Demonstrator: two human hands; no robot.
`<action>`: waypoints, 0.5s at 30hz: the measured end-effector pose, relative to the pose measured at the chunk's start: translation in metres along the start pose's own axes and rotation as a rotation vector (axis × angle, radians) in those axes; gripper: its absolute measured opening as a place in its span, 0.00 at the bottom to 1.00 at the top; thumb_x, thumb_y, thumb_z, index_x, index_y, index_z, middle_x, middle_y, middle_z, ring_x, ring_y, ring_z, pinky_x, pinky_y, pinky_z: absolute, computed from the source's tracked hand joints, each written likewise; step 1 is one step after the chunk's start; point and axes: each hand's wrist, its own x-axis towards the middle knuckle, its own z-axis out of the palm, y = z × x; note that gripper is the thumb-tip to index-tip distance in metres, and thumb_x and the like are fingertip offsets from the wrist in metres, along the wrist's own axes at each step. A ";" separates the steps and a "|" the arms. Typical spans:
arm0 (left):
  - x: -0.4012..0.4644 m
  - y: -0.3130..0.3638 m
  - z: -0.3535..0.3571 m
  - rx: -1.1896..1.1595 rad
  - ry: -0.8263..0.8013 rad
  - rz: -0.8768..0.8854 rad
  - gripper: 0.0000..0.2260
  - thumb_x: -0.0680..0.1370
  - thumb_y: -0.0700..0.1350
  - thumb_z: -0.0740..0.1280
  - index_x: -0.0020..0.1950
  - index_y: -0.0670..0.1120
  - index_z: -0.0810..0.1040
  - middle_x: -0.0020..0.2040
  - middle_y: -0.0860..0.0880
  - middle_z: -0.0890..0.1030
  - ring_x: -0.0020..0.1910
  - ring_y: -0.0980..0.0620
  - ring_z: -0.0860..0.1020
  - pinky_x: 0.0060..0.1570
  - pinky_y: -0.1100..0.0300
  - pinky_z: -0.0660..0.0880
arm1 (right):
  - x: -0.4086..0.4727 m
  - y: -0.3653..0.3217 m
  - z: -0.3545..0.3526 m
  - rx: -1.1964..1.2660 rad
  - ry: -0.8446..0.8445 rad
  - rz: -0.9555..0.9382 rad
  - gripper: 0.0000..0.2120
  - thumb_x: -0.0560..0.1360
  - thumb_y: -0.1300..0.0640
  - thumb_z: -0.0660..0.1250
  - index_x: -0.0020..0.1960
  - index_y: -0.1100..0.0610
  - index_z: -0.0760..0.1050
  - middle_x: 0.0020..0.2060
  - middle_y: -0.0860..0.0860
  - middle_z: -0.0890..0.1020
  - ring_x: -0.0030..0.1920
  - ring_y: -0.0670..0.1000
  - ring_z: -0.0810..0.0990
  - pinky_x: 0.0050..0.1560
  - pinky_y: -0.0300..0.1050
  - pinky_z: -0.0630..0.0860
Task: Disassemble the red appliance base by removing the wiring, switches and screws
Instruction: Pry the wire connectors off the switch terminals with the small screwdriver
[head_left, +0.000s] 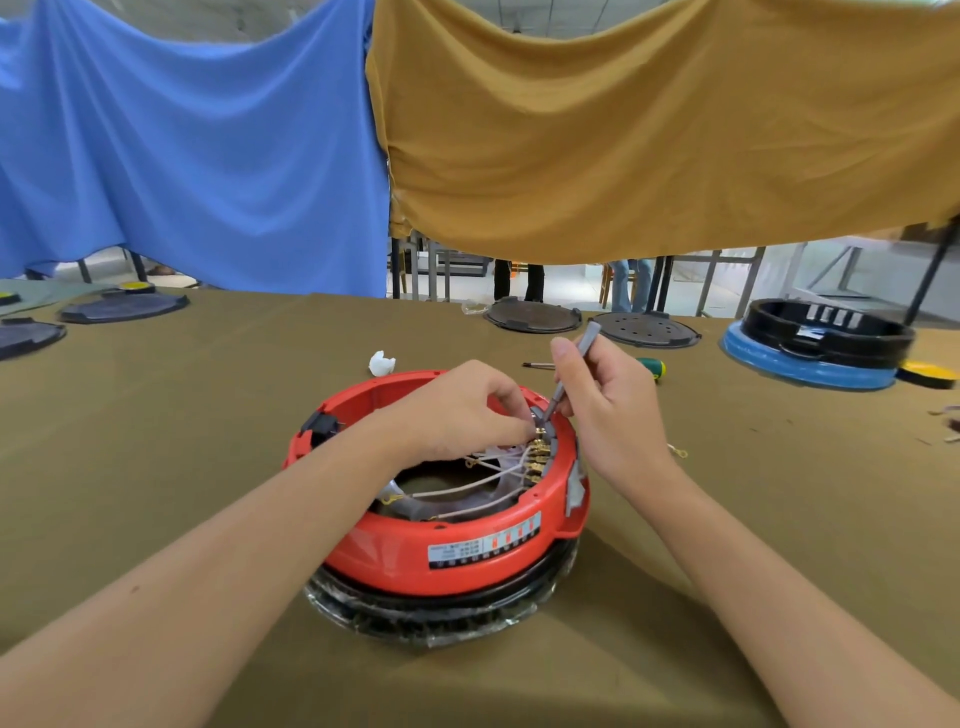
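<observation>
The red appliance base (415, 551) lies upside down on the olive table, on a black ring. Inside it, white wires (467, 480) run to a row of brass terminals (537, 457) on a grey switch block at the right inner wall. My left hand (462, 410) reaches over the rim and pinches a terminal at the top of that row. My right hand (602, 400) grips a slim grey screwdriver (569, 371), its tip down at the same terminal.
A green-handled screwdriver (652, 369) lies behind my right hand, a crumpled white scrap (382, 362) behind the base. Black lids (532, 314) sit at the far edge and far left. A black and blue appliance base (815, 343) stands at the right. Small loose connectors (678, 451) lie on the cloth.
</observation>
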 end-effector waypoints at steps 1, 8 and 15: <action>0.000 0.000 0.000 0.002 0.000 0.000 0.02 0.74 0.49 0.72 0.42 0.52 0.82 0.37 0.58 0.82 0.33 0.66 0.78 0.37 0.65 0.72 | 0.000 0.001 0.000 -0.007 -0.001 -0.007 0.18 0.82 0.52 0.62 0.35 0.58 0.69 0.28 0.50 0.72 0.28 0.42 0.70 0.30 0.35 0.66; -0.001 0.002 0.001 0.029 -0.006 0.022 0.01 0.74 0.45 0.70 0.43 0.50 0.80 0.32 0.65 0.80 0.31 0.67 0.76 0.29 0.75 0.68 | -0.001 0.001 0.000 -0.066 -0.004 -0.026 0.19 0.82 0.50 0.61 0.35 0.57 0.68 0.27 0.48 0.71 0.29 0.44 0.68 0.32 0.46 0.67; -0.003 0.005 0.002 0.066 0.022 0.040 0.01 0.74 0.44 0.70 0.42 0.48 0.81 0.35 0.60 0.80 0.35 0.63 0.78 0.34 0.69 0.73 | -0.001 0.001 0.000 -0.086 -0.007 -0.047 0.18 0.82 0.51 0.61 0.36 0.59 0.69 0.27 0.49 0.72 0.29 0.44 0.69 0.31 0.41 0.66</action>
